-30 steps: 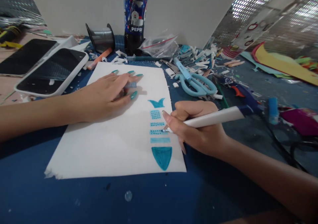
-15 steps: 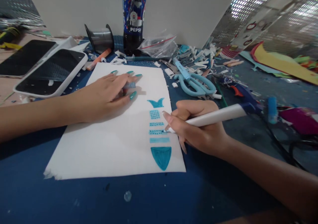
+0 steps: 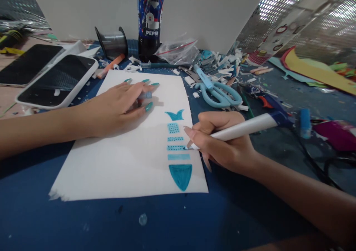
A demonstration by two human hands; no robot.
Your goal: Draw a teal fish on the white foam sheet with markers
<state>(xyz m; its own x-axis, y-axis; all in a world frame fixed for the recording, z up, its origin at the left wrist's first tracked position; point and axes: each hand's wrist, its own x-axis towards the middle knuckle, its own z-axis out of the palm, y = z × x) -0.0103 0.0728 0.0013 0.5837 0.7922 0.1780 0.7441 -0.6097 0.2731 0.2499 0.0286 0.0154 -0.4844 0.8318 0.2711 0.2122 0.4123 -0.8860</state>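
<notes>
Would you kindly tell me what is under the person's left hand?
White paper lies under the left hand, and a small bluish piece pokes out from beneath the hand. The rest of that piece, and any marks there, are covered.

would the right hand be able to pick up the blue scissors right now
Probably not: the right hand holds the white marker, though the blue scissors lie just beyond, handles uncovered.
</notes>
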